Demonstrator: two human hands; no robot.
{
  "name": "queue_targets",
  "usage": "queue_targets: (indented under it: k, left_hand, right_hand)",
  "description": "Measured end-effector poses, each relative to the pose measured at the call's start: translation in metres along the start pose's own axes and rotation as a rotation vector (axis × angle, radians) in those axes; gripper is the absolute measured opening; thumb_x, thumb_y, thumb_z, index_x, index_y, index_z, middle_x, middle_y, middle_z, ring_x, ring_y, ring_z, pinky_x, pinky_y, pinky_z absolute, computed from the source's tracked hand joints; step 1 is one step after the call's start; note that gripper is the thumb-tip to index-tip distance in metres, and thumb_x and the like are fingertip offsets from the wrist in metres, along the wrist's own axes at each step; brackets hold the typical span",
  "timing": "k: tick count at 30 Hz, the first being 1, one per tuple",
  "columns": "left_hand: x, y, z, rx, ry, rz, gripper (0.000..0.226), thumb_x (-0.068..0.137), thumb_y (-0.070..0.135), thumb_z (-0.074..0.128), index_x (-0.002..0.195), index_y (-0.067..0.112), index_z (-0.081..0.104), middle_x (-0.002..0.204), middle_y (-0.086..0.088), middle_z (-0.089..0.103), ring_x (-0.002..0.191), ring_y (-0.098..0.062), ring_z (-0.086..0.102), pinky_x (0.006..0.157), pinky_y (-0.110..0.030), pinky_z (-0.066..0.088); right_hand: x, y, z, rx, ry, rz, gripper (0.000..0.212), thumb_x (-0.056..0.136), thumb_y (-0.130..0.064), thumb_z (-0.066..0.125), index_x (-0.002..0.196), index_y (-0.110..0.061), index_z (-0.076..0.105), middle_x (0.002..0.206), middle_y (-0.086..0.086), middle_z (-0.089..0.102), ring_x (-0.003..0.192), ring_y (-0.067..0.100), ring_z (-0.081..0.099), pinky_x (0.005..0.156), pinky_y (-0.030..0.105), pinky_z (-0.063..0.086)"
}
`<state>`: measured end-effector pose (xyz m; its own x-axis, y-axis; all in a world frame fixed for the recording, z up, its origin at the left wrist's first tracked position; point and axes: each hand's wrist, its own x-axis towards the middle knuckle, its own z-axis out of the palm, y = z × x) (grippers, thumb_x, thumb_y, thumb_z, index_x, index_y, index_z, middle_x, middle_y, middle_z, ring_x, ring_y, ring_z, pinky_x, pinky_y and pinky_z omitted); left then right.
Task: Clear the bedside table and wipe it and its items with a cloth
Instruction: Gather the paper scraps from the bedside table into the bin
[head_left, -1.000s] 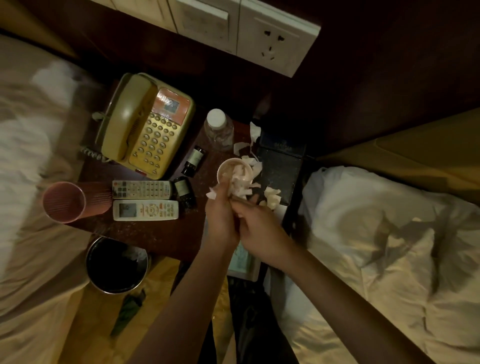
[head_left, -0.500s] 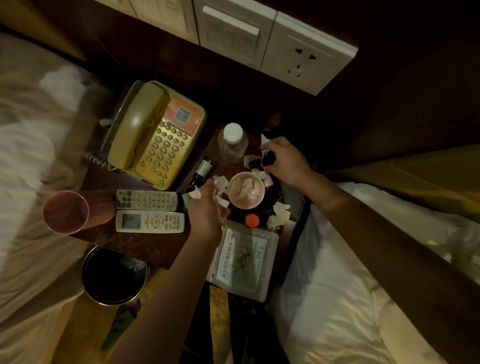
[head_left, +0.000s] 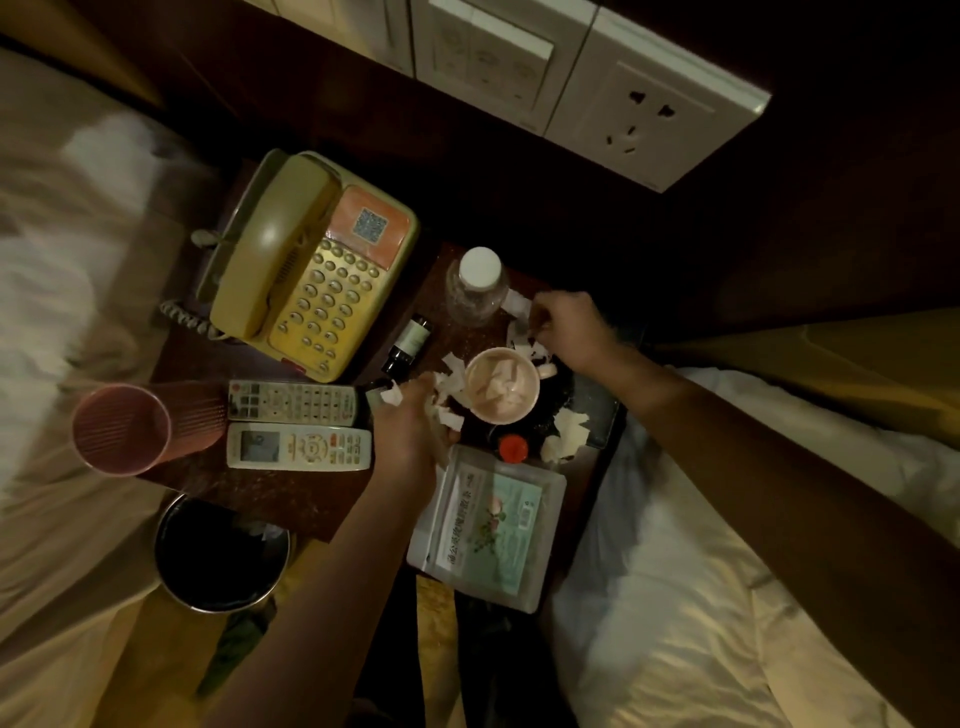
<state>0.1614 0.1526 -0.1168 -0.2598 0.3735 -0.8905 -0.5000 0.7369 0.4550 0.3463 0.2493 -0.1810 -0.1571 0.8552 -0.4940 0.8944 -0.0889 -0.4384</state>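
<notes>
White paper scraps (head_left: 569, 434) being cleared: left hand (head_left: 410, 421) clutches wad, right hand (head_left: 569, 332) pinches scrap (head_left: 519, 304). Next: drop into cup (head_left: 501, 384).

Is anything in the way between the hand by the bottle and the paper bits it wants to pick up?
No. The right hand is already touching the paper scraps beside the water bottle, with nothing between them. The paper cup sits closer to the person, off that path.
</notes>
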Motion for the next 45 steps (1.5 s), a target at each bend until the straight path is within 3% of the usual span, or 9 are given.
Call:
queue_targets:
  k: [5, 11, 15, 19, 25, 30, 37, 41, 45]
  left_hand:
    - [-0.006, -0.009, -0.001, 0.048, 0.006, -0.007, 0.024, 0.090, 0.022, 0.058, 0.104, 0.003, 0.063, 0.081, -0.011, 0.063, 0.063, -0.019, 0.060, 0.058, -0.029, 0.047]
    - [-0.016, -0.026, -0.003, 0.041, 0.010, -0.048, 0.023, 0.090, 0.023, 0.059, 0.102, 0.004, 0.060, 0.079, -0.010, 0.060, 0.060, -0.019, 0.057, 0.054, -0.029, 0.043]
    - [-0.016, -0.035, -0.007, 0.033, 0.014, -0.056, 0.019, 0.089, 0.022, 0.060, 0.096, 0.005, 0.062, 0.085, -0.013, 0.063, 0.067, -0.024, 0.060, 0.061, -0.034, 0.045]
    - [-0.014, -0.035, -0.009, 0.007, 0.028, -0.029, 0.016, 0.091, 0.019, 0.057, 0.093, 0.005, 0.064, 0.082, -0.012, 0.065, 0.071, -0.024, 0.062, 0.072, -0.038, 0.049]
    - [-0.007, -0.025, -0.010, -0.026, 0.058, -0.026, 0.011, 0.093, 0.016, 0.055, 0.083, 0.012, 0.058, 0.073, -0.005, 0.059, 0.056, -0.014, 0.058, 0.051, -0.024, 0.044]
    - [-0.004, -0.018, -0.012, -0.038, 0.077, -0.005, 0.016, 0.091, 0.018, 0.058, 0.101, 0.006, 0.060, 0.083, -0.010, 0.061, 0.068, -0.020, 0.060, 0.063, -0.032, 0.048]
    - [-0.017, -0.017, -0.011, -0.085, 0.031, -0.029, 0.011, 0.093, 0.015, 0.053, 0.083, 0.011, 0.056, 0.068, -0.004, 0.059, 0.051, -0.013, 0.056, 0.052, -0.024, 0.046]
    - [-0.026, -0.028, -0.008, -0.021, 0.064, -0.046, 0.011, 0.092, 0.015, 0.056, 0.081, 0.012, 0.060, 0.062, -0.003, 0.061, 0.052, -0.015, 0.058, 0.059, -0.029, 0.045]
    - [-0.034, -0.043, -0.008, 0.035, 0.032, -0.027, 0.019, 0.093, 0.010, 0.050, 0.084, 0.013, 0.066, 0.074, -0.007, 0.062, 0.063, -0.018, 0.057, 0.066, -0.033, 0.046]
  right_hand:
    - [-0.027, 0.003, -0.010, 0.392, 0.168, 0.229, 0.035, 0.087, -0.008, 0.063, 0.121, -0.005, 0.054, 0.091, 0.006, 0.054, 0.086, 0.015, 0.053, 0.071, 0.020, 0.038]
    - [-0.038, 0.010, -0.005, 0.228, 0.076, 0.130, 0.021, 0.089, -0.009, 0.059, 0.110, -0.004, 0.062, 0.106, 0.015, 0.064, 0.101, 0.026, 0.059, 0.072, 0.023, 0.037]
    - [-0.013, 0.003, -0.003, 0.132, -0.054, 0.099, 0.042, 0.077, -0.014, 0.076, 0.114, -0.006, 0.059, 0.093, 0.011, 0.061, 0.088, 0.024, 0.060, 0.070, 0.025, 0.041]
    - [0.004, -0.003, 0.003, -0.095, -0.146, 0.013, 0.038, 0.077, -0.023, 0.076, 0.107, -0.006, 0.061, 0.105, 0.015, 0.062, 0.096, 0.031, 0.061, 0.082, 0.037, 0.052]
    - [0.012, -0.010, 0.002, -0.158, -0.156, 0.015, 0.023, 0.081, -0.025, 0.069, 0.090, -0.004, 0.066, 0.086, 0.014, 0.065, 0.079, 0.028, 0.064, 0.069, 0.036, 0.056]
    - [0.010, -0.007, -0.008, 0.092, -0.162, 0.050, 0.025, 0.074, -0.021, 0.079, 0.086, -0.002, 0.067, 0.086, 0.008, 0.064, 0.078, 0.015, 0.055, 0.064, 0.024, 0.039]
    - [-0.057, 0.009, -0.037, 0.551, 0.117, 0.264, 0.010, 0.090, -0.004, 0.058, 0.097, -0.007, 0.052, 0.088, 0.008, 0.051, 0.066, 0.011, 0.049, 0.045, 0.009, 0.038]
    - [-0.100, 0.038, -0.016, 0.600, 0.109, 0.435, 0.020, 0.096, -0.008, 0.046, 0.088, -0.018, 0.061, 0.097, 0.010, 0.058, 0.071, 0.019, 0.054, 0.061, 0.027, 0.046]
    - [-0.128, 0.036, 0.015, 0.287, 0.148, 0.454, 0.024, 0.096, -0.010, 0.048, 0.111, -0.009, 0.067, 0.118, 0.011, 0.064, 0.097, 0.024, 0.063, 0.077, 0.019, 0.038]
